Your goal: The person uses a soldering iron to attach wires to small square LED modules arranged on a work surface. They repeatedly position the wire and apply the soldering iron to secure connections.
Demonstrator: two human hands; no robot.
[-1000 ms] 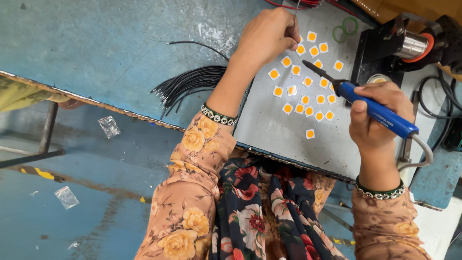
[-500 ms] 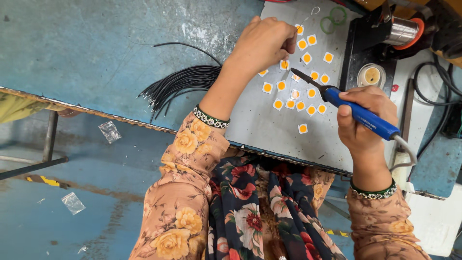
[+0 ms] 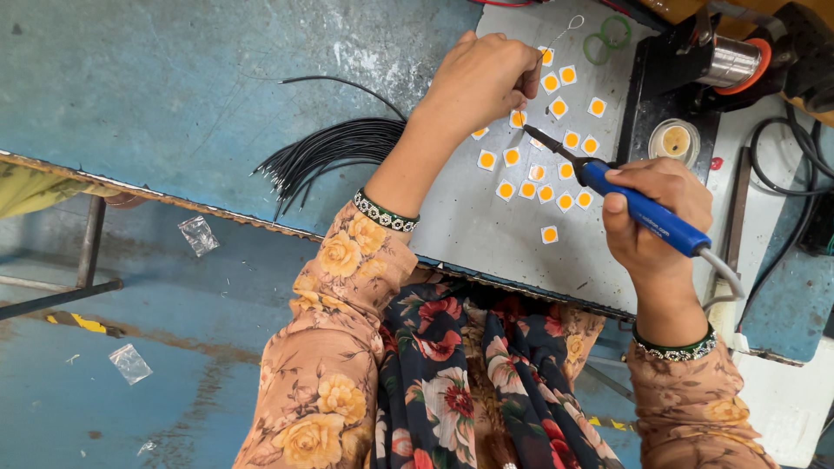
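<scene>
Iron (image 3: 645,211) being clamped in your right hand (image 3: 656,213), tip resting at small yellow squares (image 3: 539,165) on grey plate (image 3: 486,234) on desk. Left hand (image 3: 482,82) pinching wire (image 3: 560,35) beside tip. Risk: fingers sitting near hot tip, likely burn; slip nudging loose squares.

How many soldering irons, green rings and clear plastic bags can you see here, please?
Blue-handled soldering iron: 1
Small green rings: 2
Small clear plastic bags on the floor: 2
Total: 5
</scene>
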